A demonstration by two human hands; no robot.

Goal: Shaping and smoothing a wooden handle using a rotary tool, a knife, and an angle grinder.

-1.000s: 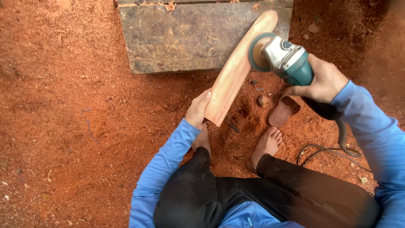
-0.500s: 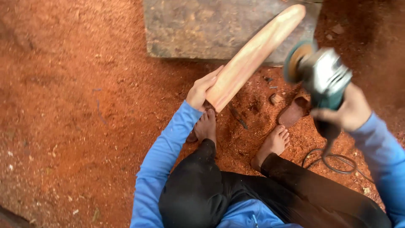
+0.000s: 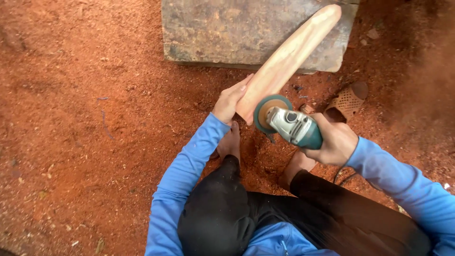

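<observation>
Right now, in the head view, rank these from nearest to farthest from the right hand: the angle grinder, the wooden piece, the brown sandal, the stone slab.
1. Angle grinder: held in the right hand.
2. Wooden piece: just left of the hand, at the grinder's disc.
3. Brown sandal: on the ground, up and right.
4. Stone slab: farthest, at the top.

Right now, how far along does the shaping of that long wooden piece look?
Well along, it seems. The long wooden piece already looks rounded and smooth along its upper length, which leans on the weathered block, and red sawdust covers the ground. In hand: the left hand steadies its lower end while the right hand brings the angle grinder disc against that end. Probably only that lower end is left.
</observation>
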